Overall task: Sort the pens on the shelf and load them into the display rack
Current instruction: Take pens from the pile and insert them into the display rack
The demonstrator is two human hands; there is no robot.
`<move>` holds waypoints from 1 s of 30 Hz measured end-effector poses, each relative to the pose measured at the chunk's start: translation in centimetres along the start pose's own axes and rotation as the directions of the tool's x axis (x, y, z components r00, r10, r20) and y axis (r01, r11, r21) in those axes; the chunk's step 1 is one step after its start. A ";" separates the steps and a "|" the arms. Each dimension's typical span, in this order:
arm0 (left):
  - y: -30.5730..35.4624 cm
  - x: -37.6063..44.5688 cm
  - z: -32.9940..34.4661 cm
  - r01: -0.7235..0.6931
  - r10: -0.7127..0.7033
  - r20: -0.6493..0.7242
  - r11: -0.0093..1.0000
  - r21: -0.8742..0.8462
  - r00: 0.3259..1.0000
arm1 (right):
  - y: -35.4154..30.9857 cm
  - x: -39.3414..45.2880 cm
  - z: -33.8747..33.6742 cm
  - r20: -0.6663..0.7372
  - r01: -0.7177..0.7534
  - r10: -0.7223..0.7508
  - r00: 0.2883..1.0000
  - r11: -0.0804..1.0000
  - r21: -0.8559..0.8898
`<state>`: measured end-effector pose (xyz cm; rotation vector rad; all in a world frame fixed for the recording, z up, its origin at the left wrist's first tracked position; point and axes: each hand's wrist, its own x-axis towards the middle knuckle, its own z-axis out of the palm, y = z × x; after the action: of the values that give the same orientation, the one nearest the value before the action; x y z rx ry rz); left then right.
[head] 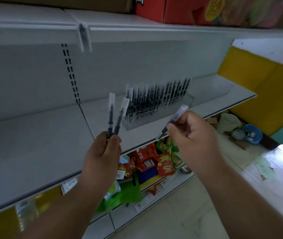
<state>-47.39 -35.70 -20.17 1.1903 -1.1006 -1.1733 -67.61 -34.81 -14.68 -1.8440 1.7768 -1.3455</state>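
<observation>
On the grey shelf (pixel 33 145) stands a clear display rack (pixel 156 109), full of black pens with clear caps standing up. In front of it, the left hand (pixel 102 152) grips two pens (pixel 114 116) that point up and spread apart a little. The right hand (pixel 192 135) pinches one pen (pixel 175 119), tilted, just beside the rack. Snack bags (pixel 154 161) lie on the shelf below.

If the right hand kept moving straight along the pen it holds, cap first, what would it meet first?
Probably the display rack: the pen in the right hand points up and away toward its right end, though depth is unclear from this one view.
</observation>
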 end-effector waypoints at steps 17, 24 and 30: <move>-2.1 2.6 11.7 0.020 0.027 -0.341 0.991 0.135 0.940 | 9.4 16.9 -2.0 0.124 0.182 -0.198 0.972 0.975 0.129; -2.3 1.5 16.3 0.052 -0.018 -0.450 0.997 0.063 0.893 | 11.7 19.9 -0.5 0.317 0.230 -0.247 0.916 0.969 0.090; -1.8 2.0 17.7 0.057 -0.027 -0.493 0.997 0.046 0.870 | 11.3 20.8 0.3 0.339 0.287 -0.315 0.887 0.949 0.132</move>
<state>-64.95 -39.17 -20.67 1.4648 -0.7230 -0.8014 -78.32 -55.88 -13.95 -2.2191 1.2775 -1.0619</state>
